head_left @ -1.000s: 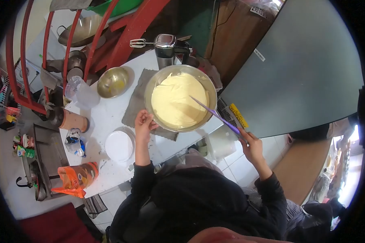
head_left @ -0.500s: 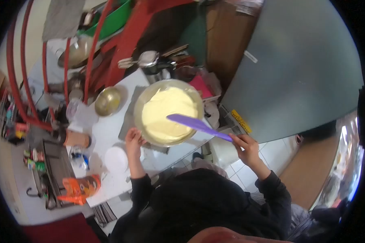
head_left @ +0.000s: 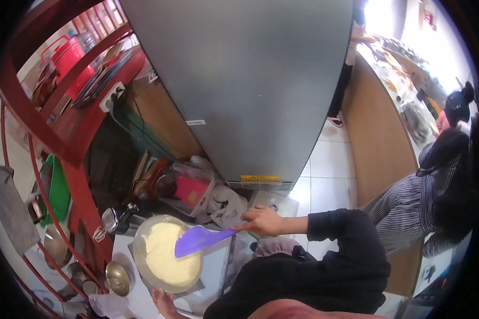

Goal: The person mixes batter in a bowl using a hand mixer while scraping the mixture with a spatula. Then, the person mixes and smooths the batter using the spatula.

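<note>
A metal mixing bowl [head_left: 142, 259] full of smooth pale yellow batter [head_left: 167, 255] stands on the white table at the lower left. My left hand [head_left: 164, 304] grips its near rim, the fingers partly hidden at the edge of the view. In my right hand [head_left: 262, 220] is the handle of a purple spatula [head_left: 199, 240]. The broad blade lies over the right part of the bowl, above the batter; whether it touches the surface I cannot tell.
A smaller metal bowl [head_left: 117, 279] sits left of the mixing bowl. Behind are a plastic box with pink contents [head_left: 189, 189] and a tall grey fridge [head_left: 245, 90]. Red railings [head_left: 64, 133] rise on the left. A person in striped trousers [head_left: 404, 207] is at the right.
My view has swung to the right, so the bowl now appears lower left and the fridge is central. The spatula blade has turned broadside. Both hands keep their holds.
</note>
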Demonstrator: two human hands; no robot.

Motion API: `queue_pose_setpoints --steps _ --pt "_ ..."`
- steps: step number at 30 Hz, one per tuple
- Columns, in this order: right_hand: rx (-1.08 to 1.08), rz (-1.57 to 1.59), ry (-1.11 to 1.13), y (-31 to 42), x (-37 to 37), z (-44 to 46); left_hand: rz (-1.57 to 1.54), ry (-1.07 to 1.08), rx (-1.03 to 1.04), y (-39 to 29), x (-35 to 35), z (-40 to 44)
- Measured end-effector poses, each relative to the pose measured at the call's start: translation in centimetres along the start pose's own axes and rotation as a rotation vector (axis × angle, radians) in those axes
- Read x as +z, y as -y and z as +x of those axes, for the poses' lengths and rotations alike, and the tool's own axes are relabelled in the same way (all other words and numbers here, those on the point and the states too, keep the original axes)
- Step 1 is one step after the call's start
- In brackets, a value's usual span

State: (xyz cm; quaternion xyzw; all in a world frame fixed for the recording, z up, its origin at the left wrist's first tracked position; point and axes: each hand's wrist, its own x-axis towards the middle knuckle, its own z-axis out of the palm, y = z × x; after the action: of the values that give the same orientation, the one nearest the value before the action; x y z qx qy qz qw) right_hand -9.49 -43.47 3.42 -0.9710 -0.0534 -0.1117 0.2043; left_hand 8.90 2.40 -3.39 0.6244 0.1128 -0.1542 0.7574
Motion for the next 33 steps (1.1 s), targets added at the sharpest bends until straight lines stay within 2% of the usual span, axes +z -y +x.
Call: queue_pose_setpoints --steps 4,6,10,13,16,19,22,25,27,28,30,31,33 --pt "-0.047 0.052 -0.148 -0.3 1.1 -0.3 0.15 0.098 0.0 -1.5 0.8 -0.8" --pt "-0.025 0.045 -0.105 -0.7 1.3 -0.8 0.2 0.089 0.018 -0.9 0.1 -0.7" --pt "-0.04 0.128 -0.113 -0.7 1.9 -0.7 0.118 0.02 0.048 -2.4 3.5 -2.4" --pt "0.029 0.036 0.069 -0.3 0.7 -0.3 0.111 0.025 0.063 -1.7 2.2 -1.9" --pt "-0.045 0.213 -0.178 -0.1 0.9 0.1 0.054 0.006 0.097 -1.4 1.8 -1.1" --pt "0.025 0.118 0.13 -1.0 1.1 1.2 0.069 -0.02 0.115 -0.8 2.0 -1.6" --pt "-0.076 0.236 -0.207 0.3 0.7 1.2 0.106 -0.033 0.118 -0.5 1.3 -0.5" --pt "0.021 0.156 0.086 0.4 1.8 1.4 0.111 -0.02 0.076 1.4 -1.8 1.3" --pt "0.052 0.215 0.061 1.6 1.1 1.2 0.089 -0.011 0.021 1.5 -3.0 2.2" --pt "0.059 0.23 0.045 1.8 0.3 1.5 0.056 0.001 0.034 1.1 -1.5 2.0" --pt "-0.001 0.461 -0.025 2.6 0.1 1.7 0.012 0.011 0.046 -1.6 2.5 -0.9" --pt "-0.029 0.577 -0.058 2.9 0.2 1.6 0.013 -0.001 0.05 -1.1 1.8 -0.4" --pt "0.004 0.58 0.047 1.7 3.8 1.7 0.017 -0.029 0.054 0.4 -0.2 0.7"
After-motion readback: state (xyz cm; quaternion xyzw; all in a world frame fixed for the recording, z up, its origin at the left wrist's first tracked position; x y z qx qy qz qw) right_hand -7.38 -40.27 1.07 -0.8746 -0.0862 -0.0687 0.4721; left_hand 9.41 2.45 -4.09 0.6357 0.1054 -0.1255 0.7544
